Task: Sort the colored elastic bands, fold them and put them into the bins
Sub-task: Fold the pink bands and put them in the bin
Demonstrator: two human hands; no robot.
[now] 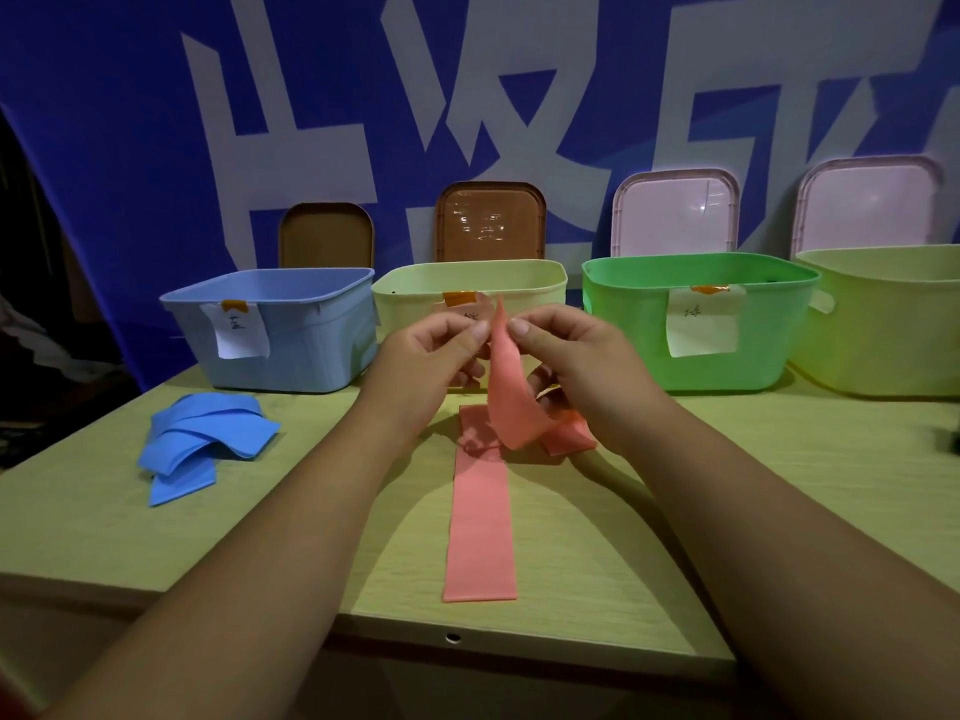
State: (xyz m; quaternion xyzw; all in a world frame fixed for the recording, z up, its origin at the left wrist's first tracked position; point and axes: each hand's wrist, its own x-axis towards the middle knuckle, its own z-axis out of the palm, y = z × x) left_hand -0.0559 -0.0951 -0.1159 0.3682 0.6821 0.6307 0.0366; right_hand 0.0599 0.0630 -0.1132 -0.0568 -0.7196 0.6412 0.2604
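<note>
Pink elastic band [506, 387]: a thin, smooth, rubbery strip with a matte face, held up on edge above the middle of the table [311, 537], just in front of the pale yellow bin [519, 283]. Its upper end is pinched between thumb and forefinger of the left hand [436, 350] and likewise of the right hand [566, 350], the two pinches nearly meeting, with the other fingers curled under. The lower part sags in a soft curve down to the tabletop. Under it lies a second pink band [480, 537], flat and straight, a long rectangle running from near the front edge toward the bins. A folded pink piece [569, 436] lies just right of its far end. Blue bands [202, 439], same thin sheet, lie in a loose overlapping heap toward the left edge, in front of the blue bin [291, 330]. Four open plastic bins with rounded corners line the far edge: blue, pale yellow, green bin [769, 330] and yellow-green bin [883, 330], which is cut by the frame. White paper labels [236, 330] with handwritten marks hang from orange tape on the first three rims. Two brown lids [491, 220] and two pale pink lids [675, 210] stand on edge behind the bins. The tabletop is pale wood-grain laminate with a small hole [453, 638] in its front edge. Behind hangs a blue banner [104, 148] with large white characters. The light is dim.
</note>
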